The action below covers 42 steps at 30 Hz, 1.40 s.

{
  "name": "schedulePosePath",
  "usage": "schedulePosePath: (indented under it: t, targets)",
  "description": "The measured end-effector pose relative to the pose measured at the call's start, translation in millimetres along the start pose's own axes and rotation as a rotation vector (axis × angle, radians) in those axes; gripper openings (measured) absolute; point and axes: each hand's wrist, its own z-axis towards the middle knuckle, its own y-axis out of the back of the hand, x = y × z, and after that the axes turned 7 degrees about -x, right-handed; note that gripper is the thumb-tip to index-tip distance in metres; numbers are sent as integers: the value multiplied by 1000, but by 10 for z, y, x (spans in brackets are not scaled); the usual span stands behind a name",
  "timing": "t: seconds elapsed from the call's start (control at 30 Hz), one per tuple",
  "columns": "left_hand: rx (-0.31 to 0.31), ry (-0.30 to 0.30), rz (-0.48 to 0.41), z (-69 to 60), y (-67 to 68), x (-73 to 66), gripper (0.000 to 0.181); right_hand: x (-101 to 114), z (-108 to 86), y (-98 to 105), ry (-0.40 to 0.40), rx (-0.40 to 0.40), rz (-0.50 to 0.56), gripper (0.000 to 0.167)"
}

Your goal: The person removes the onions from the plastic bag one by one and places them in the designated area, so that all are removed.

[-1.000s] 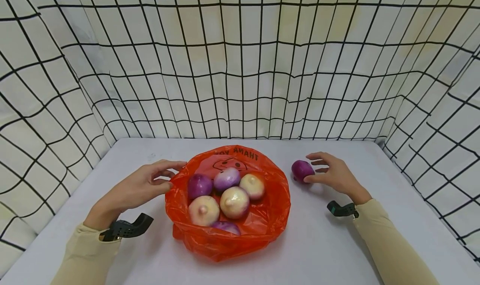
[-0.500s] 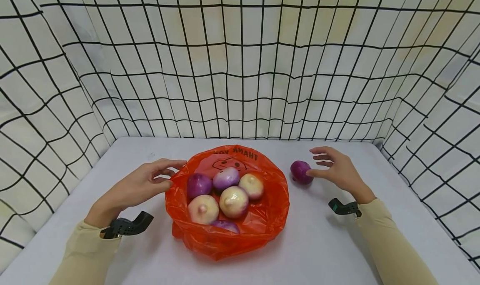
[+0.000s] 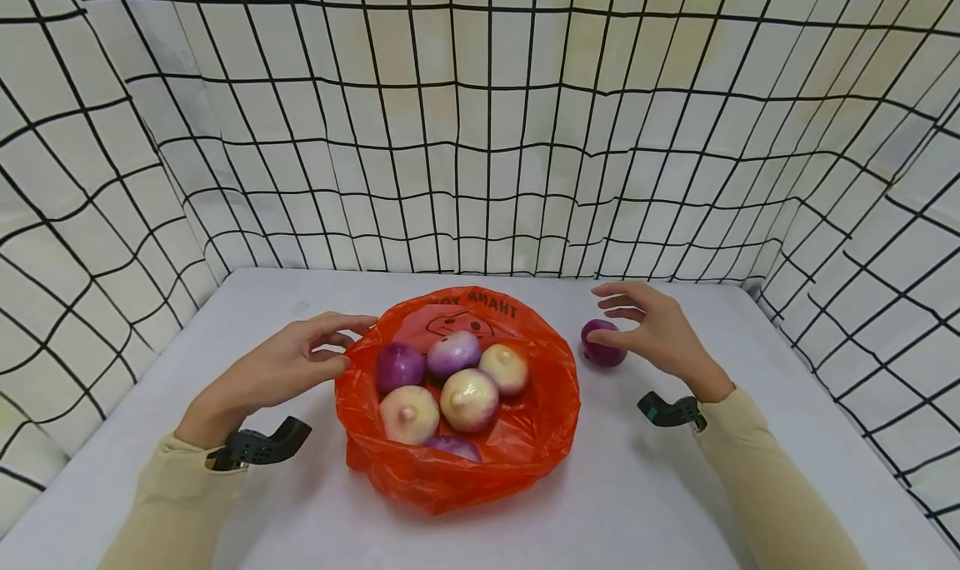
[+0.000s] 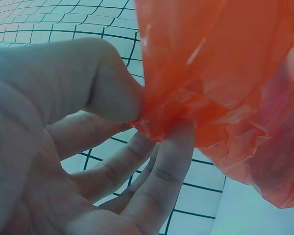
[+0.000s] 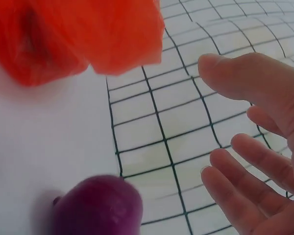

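Observation:
A red plastic bag [image 3: 536,437] stands with its mouth spread wide, showing several purple and pale onions [image 3: 469,400] inside. At its left rim my left hand [image 3: 281,366] pinches the film; the left wrist view shows the bunched plastic [image 4: 159,120] between thumb and fingers. Right of the bag, a single purple onion [image 3: 604,355] lies on the table. Just above and beside that onion is my right hand [image 3: 660,332], fingers spread and relaxed. The right wrist view has the hand [image 5: 264,147] apart from the onion [image 5: 100,208], holding nothing.
The white table [image 3: 630,487] carries the bag and the loose onion. A white backdrop with a black grid net [image 3: 487,137] rises behind the table and along both sides. Each wrist wears a black camera mount [image 3: 262,445].
My right hand drew back slightly from the loose onion, then moved left and up over it. My left hand keeps its pinch on the bag rim. The view tilts slightly.

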Motion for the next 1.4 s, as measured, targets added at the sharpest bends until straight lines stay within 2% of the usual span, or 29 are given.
schedulePosePath:
  t: [0.1,0.43,0.63,0.9,1.17,1.4]
  targets:
    - [-4,3,1,-6,-4,0,54,99,40,-36,56,3,-3,56]
    - [-7,8,14,-11,-7,-3,55,374,148,-169,163,74,-37,60]
    - [-11,8,24,-22,-7,-19,55,537,207,-283,200,134,-56,57]
    - [-17,-8,41,-27,-28,-53,56,737,274,-439,249,193,-5,56]
    - [-20,-24,44,-37,-26,-66,57,882,270,-649,311,233,-39,54]
    - [-16,-36,35,-53,-24,-75,57,932,246,-795,299,315,-18,49]
